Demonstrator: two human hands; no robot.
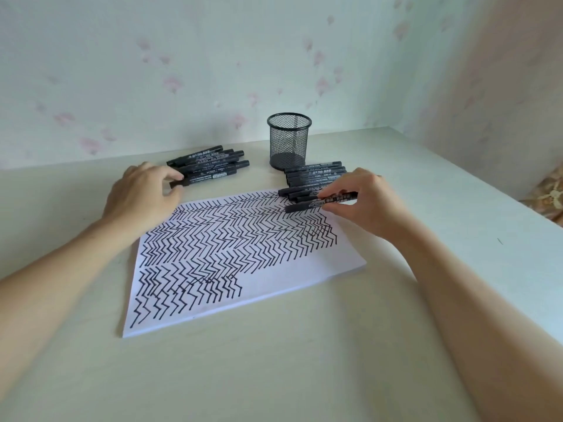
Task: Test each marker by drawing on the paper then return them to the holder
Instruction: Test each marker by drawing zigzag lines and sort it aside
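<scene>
A black capped marker with a printed label [323, 203] is pinched between the thumb and fingertips of the right hand [364, 202], lying level over the far right corner of the white paper sheet covered in black zigzag lines [231, 257]. The left hand [143, 197], fingers curled, grips a marker in the left pile [210, 166] beyond the sheet. The black mesh holder [288, 141] stands farther back, another marker pile [313, 178] just beside it.

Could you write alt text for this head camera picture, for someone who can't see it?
A person's right hand pinches a black marker over the far edge of a paper covered in black zigzags, while the left hand touches a pile of markers. An empty mesh holder stands behind, beside a second pile.
</scene>
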